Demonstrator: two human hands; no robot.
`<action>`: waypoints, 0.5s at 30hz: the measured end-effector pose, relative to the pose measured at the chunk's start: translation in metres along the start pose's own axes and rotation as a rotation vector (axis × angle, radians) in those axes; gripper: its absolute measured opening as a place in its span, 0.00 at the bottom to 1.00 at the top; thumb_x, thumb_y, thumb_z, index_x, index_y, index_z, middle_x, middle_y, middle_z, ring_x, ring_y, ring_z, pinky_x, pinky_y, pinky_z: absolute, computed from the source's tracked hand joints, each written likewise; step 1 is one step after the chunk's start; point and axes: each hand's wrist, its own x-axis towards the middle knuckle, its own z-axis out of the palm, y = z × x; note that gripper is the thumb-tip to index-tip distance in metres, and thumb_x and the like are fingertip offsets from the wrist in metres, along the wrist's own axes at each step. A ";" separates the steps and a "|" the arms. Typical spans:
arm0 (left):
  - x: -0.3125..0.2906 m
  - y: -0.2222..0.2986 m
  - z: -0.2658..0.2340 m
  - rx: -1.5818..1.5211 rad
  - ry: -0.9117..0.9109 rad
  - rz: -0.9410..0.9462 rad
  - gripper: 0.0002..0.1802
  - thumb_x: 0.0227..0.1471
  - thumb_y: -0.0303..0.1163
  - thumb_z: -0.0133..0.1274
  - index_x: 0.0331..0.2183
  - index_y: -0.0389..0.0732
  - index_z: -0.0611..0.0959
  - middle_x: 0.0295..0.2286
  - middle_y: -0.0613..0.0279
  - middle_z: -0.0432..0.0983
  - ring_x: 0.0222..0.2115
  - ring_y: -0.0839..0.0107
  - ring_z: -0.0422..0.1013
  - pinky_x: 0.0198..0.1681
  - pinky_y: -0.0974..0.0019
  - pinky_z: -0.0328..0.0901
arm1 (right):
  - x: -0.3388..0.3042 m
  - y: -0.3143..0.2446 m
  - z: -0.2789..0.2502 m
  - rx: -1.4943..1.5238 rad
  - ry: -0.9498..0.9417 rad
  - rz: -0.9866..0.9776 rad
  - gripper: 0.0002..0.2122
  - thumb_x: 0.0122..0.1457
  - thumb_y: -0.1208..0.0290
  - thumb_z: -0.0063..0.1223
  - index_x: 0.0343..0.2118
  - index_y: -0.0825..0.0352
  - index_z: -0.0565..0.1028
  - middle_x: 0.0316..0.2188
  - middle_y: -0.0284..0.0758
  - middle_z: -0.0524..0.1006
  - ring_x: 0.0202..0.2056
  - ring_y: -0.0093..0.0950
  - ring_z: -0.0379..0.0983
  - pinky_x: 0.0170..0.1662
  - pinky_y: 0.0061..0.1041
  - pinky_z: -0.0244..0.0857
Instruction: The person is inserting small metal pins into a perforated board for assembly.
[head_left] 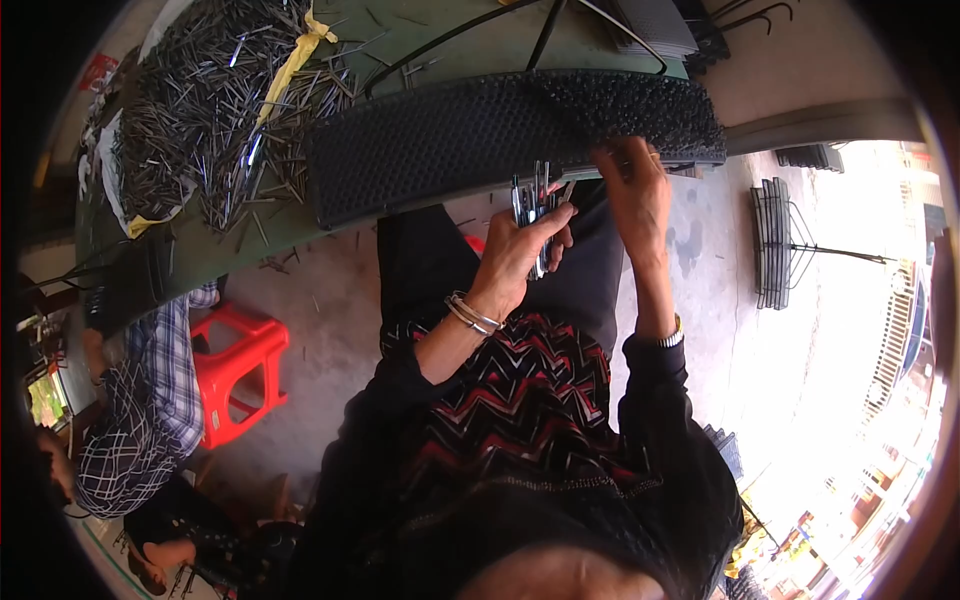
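Observation:
My left hand [520, 250] is closed around a bundle of thin dark sticks [540, 205], with the shiny ends pointing up past the fingers. It is just in front of a long black panel [420, 140] with a dense grid of small holes. Over the panel's near edge, right of centre, is my right hand [638, 190]. Its fingers are curled together and slightly blurred; what they hold, if anything, is too small to make out. Toward its right end the panel looks bumpy, as if small pieces stand in its holes.
A large heap of similar sticks [210, 100] lies on the green table [240, 245], with yellow-edged sacking around it. Dark bent rods [545, 35] rise behind the panel. A red stool [240, 370] and other people are at left. Another black rack [772, 243] stands on the floor at right.

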 end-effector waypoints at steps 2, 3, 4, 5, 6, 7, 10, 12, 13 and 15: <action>-0.001 -0.001 -0.002 0.019 -0.008 0.005 0.12 0.52 0.35 0.60 0.35 0.35 0.82 0.19 0.62 0.76 0.15 0.78 0.68 0.16 0.74 0.61 | -0.007 -0.004 -0.014 0.352 -0.401 0.208 0.07 0.59 0.71 0.55 0.35 0.69 0.76 0.27 0.31 0.75 0.28 0.20 0.69 0.34 0.23 0.64; -0.002 -0.002 -0.003 0.027 -0.010 0.013 0.12 0.52 0.34 0.60 0.34 0.35 0.82 0.19 0.61 0.76 0.15 0.77 0.69 0.16 0.74 0.61 | -0.010 -0.005 -0.015 0.352 -0.401 0.207 0.07 0.59 0.71 0.55 0.35 0.69 0.76 0.27 0.31 0.75 0.28 0.20 0.69 0.34 0.23 0.64; -0.002 -0.002 -0.002 0.035 -0.015 0.019 0.12 0.52 0.34 0.60 0.34 0.35 0.82 0.19 0.61 0.77 0.15 0.77 0.69 0.16 0.73 0.61 | -0.013 -0.006 -0.015 0.479 -0.494 0.203 0.07 0.59 0.71 0.55 0.34 0.71 0.76 0.26 0.32 0.75 0.29 0.19 0.69 0.33 0.22 0.64; -0.003 -0.002 -0.002 0.036 -0.016 0.019 0.12 0.52 0.34 0.60 0.34 0.35 0.82 0.19 0.61 0.77 0.15 0.77 0.69 0.16 0.73 0.61 | -0.015 -0.007 -0.016 0.607 -0.587 0.198 0.07 0.59 0.72 0.54 0.33 0.72 0.75 0.24 0.32 0.74 0.29 0.18 0.68 0.33 0.21 0.64; -0.003 -0.002 -0.002 0.026 -0.015 0.013 0.12 0.52 0.34 0.60 0.34 0.36 0.82 0.20 0.60 0.77 0.16 0.77 0.70 0.16 0.74 0.61 | -0.015 -0.008 -0.018 0.607 -0.586 0.198 0.07 0.59 0.72 0.54 0.33 0.72 0.75 0.24 0.32 0.74 0.29 0.18 0.68 0.33 0.21 0.64; -0.003 -0.002 -0.002 0.015 -0.013 0.009 0.11 0.52 0.34 0.60 0.34 0.36 0.82 0.20 0.60 0.77 0.16 0.76 0.71 0.16 0.74 0.61 | -0.013 -0.011 -0.021 0.614 -0.606 0.220 0.06 0.59 0.73 0.54 0.33 0.72 0.75 0.24 0.31 0.74 0.29 0.18 0.68 0.33 0.20 0.64; -0.005 0.002 -0.003 0.037 -0.027 0.011 0.12 0.53 0.36 0.59 0.32 0.36 0.83 0.21 0.63 0.78 0.20 0.77 0.74 0.19 0.76 0.64 | -0.010 -0.008 -0.019 0.652 -0.637 0.248 0.06 0.59 0.73 0.53 0.33 0.72 0.75 0.25 0.30 0.74 0.29 0.18 0.68 0.33 0.19 0.63; -0.004 0.002 -0.003 0.034 -0.016 0.005 0.12 0.53 0.37 0.59 0.32 0.37 0.83 0.21 0.63 0.78 0.20 0.77 0.74 0.20 0.76 0.64 | -0.009 -0.007 -0.017 0.680 -0.648 0.257 0.06 0.59 0.73 0.53 0.33 0.71 0.75 0.25 0.29 0.74 0.28 0.17 0.67 0.33 0.18 0.63; -0.003 0.003 -0.004 0.033 -0.002 0.001 0.12 0.53 0.37 0.59 0.32 0.37 0.83 0.22 0.63 0.79 0.21 0.77 0.75 0.20 0.76 0.64 | -0.009 -0.010 -0.016 0.670 -0.632 0.287 0.06 0.59 0.73 0.54 0.33 0.71 0.75 0.25 0.29 0.74 0.28 0.17 0.67 0.33 0.18 0.63; -0.005 0.004 -0.006 0.024 0.026 -0.001 0.11 0.53 0.37 0.59 0.33 0.38 0.83 0.22 0.63 0.79 0.21 0.76 0.75 0.20 0.76 0.65 | -0.008 -0.014 -0.012 0.661 -0.623 0.315 0.06 0.59 0.73 0.54 0.33 0.71 0.75 0.25 0.29 0.74 0.28 0.17 0.67 0.33 0.18 0.63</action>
